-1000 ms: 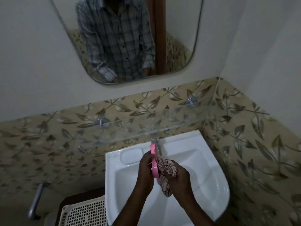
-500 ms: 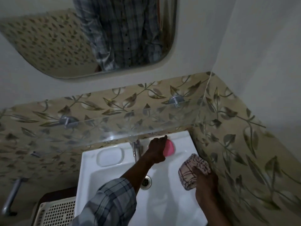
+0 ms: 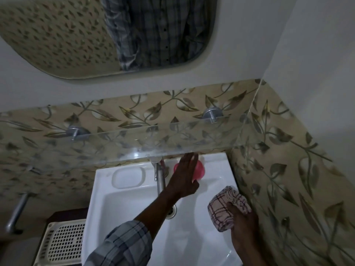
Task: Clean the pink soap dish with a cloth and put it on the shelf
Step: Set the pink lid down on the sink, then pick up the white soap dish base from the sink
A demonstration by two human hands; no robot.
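The pink soap dish (image 3: pixel 200 169) lies on the white sink's back ledge (image 3: pixel 217 166), just right of the tap and under the front edge of the glass shelf (image 3: pixel 134 146). My left hand (image 3: pixel 184 175) hovers flat over the dish with fingers spread, covering its left part; whether it touches the dish is hard to tell. My right hand (image 3: pixel 244 227) is at the sink's right rim, closed around a bunched white cloth with dark checks (image 3: pixel 224 208).
A chrome tap (image 3: pixel 160 177) stands at the back middle of the sink, with a moulded soap recess (image 3: pixel 127 176) to its left. A mirror (image 3: pixel 115 35) hangs above. A cream perforated basket (image 3: pixel 63 244) and a metal bar (image 3: pixel 17 212) sit at the lower left. Tiled walls close in on the right.
My left hand carried the pink dish away from the cloth to the sink's back ledge and has now spread its fingers over it. My right hand moved right with the cloth.
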